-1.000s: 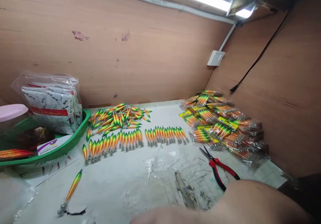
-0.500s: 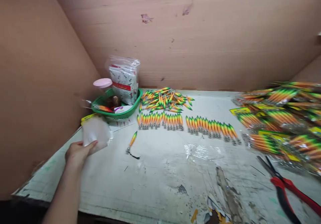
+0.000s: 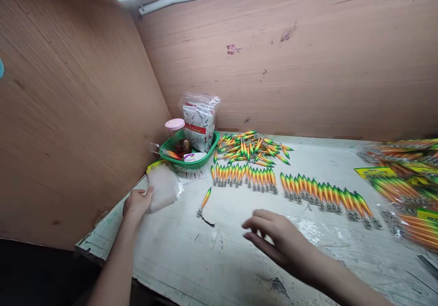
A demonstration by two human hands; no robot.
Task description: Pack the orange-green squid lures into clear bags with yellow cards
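My left hand [image 3: 137,204] grips the near edge of a stack of clear plastic bags [image 3: 163,187] with a yellow header, lying at the left end of the white table [image 3: 239,260]. My right hand [image 3: 273,235] hovers above the table's middle with fingers stretched out and nothing in them. A single orange-green fishing lure [image 3: 204,201] lies between the two hands. Behind it run two rows of lures [image 3: 244,176], the right row [image 3: 325,196] nearest my right hand, with a loose heap of lures [image 3: 253,147] further back.
A green basket [image 3: 201,160] at the back left holds a pink-lidded jar [image 3: 174,124] and a bag of white sachets [image 3: 198,121]. Packaged lures [image 3: 404,178] pile up at the right. Wooden walls close the left and back. A clear film scrap [image 3: 308,228] lies by my right hand.
The view has swung left and up a little. My right hand has come into view over the table's middle. My left hand still holds the stack of bags.
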